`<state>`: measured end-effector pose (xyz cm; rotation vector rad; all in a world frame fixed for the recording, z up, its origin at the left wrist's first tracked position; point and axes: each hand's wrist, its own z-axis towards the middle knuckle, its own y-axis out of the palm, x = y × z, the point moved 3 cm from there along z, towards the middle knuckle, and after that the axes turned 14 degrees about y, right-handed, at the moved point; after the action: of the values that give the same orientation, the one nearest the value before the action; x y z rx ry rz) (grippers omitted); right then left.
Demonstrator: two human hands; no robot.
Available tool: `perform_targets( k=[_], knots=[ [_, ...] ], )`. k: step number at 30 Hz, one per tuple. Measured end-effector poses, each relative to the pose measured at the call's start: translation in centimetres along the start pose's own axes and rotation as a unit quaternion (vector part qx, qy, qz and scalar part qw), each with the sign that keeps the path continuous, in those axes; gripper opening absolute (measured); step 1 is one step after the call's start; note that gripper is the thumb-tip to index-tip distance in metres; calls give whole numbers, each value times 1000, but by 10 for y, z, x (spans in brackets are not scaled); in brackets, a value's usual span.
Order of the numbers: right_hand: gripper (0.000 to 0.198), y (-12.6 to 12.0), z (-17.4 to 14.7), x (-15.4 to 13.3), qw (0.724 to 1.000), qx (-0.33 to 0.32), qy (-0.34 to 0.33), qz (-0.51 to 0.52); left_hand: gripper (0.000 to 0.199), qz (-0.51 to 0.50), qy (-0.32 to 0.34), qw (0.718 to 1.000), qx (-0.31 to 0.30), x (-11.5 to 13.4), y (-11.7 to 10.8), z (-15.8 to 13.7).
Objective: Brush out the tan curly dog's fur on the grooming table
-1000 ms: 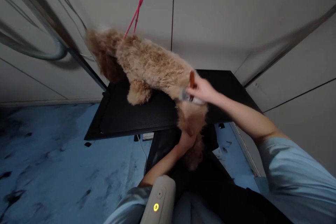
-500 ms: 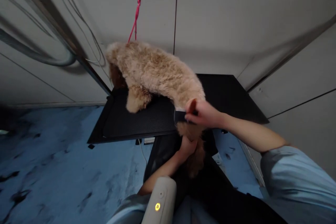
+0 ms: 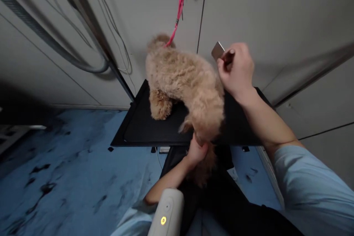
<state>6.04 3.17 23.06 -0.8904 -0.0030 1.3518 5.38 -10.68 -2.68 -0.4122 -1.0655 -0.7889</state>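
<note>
I took the grooming table [image 3: 143, 125] as my landmark and read everything off it. The dog [image 3: 190, 88] stood on the table's near half, front paw planted toward the table's left side, head at the far edge where the pink leash [image 3: 177, 18] ran up to the wall. Its rump hung over the near edge, and one hind leg [image 3: 206, 166] dangled below that edge.

My left hand [image 3: 197, 152] was just under the near edge of the table, fingers curled tight around the top of that hind leg, gripping fur and limb together. My right hand [image 3: 236, 70] was raised above the table's far right part, clear of the coat, fingers pressed closed around the handle of a brush [image 3: 218, 50] whose flat head poked out past my thumb toward the wall.

The relation I judged to matter: the dog's body ran long from the far edge to the near edge, curving down over the lip, and the brush sat beside the back, to the right of it and higher, not touching. The rump and held leg lay toward me and downward from the brush. The right hand was the nearer one to the dog's back; the left was tied up below the edge. A pale device with a lit yellow ring [image 3: 163, 220] sat at my chest, well below the table
</note>
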Motion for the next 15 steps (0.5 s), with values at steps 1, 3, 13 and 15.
perform_targets(
  k=[1, 3, 13, 15],
  knots=[
    [10, 2, -1, -4, 999, -31, -12, 5, 62, -5, -3, 1000, -11, -3, 0, -7],
    [11, 14, -10, -10, 977, -211, -38, 5, 59, -16, -8, 999, -37, -11, 1, -22],
    [16, 12, -37, 5, 948, -305, 7, -87, 38, 13, -62, 994, -84, -40, 8, -64],
    [11, 12, -34, 17, 955, -270, 56, -111, 38, 27, -92, 993, -68, -50, 7, -70]
  ],
)
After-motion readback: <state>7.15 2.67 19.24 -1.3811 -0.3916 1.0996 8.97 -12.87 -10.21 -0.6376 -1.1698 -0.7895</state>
